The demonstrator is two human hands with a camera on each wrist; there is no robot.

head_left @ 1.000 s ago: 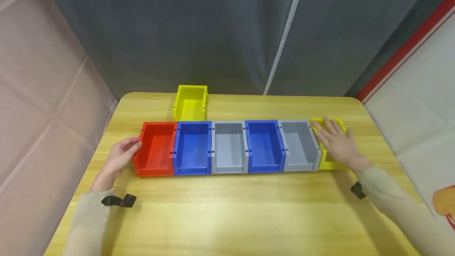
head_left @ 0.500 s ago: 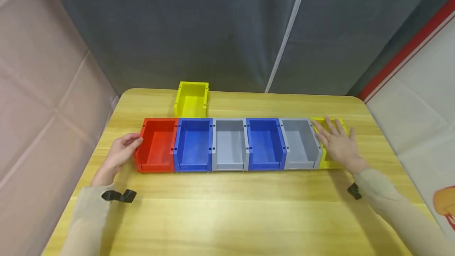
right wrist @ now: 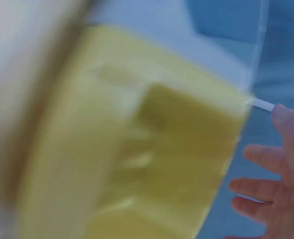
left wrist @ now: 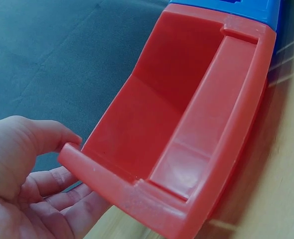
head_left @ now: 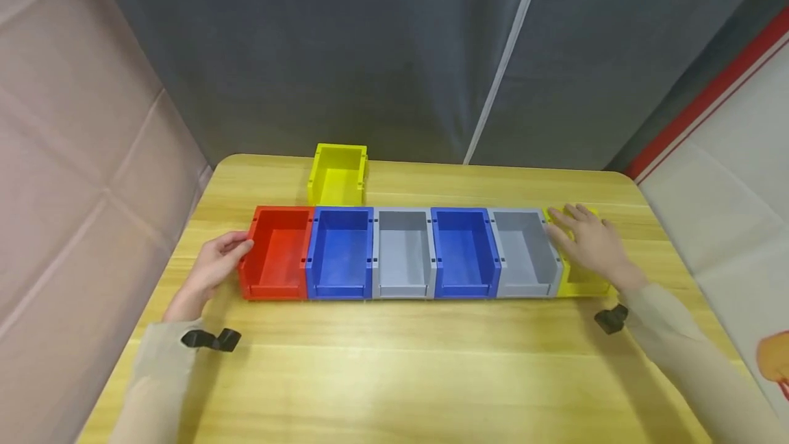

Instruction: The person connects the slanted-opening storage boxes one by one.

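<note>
A row of joined plastic storage bins lies on the table, open sides up. At its left end my left hand (head_left: 212, 266) pinches the outer wall of the red bin (head_left: 277, 259), thumb and fingers on either side of the rim in the left wrist view. Rightward follow a blue bin (head_left: 341, 255), a grey bin (head_left: 403, 252), a second blue bin (head_left: 465, 252) and a second grey bin (head_left: 525, 252). Over the yellow bin (head_left: 582, 286) at the right end hovers my right hand (head_left: 588, 242), fingers extended and partly hiding it; contact is unclear.
Another yellow bin (head_left: 336, 183) stands behind the row, close to the first blue bin. The wooden table (head_left: 394, 368) extends in front. A dark curtain (head_left: 339, 53) hangs along its back edge, and pale wall sheets (head_left: 80, 190) flank the sides.
My right hand has drawn its spread fingers closer together and shifted slightly over the right-end yellow bin. My left hand keeps its hold on the red bin. The head view has tilted slightly.
</note>
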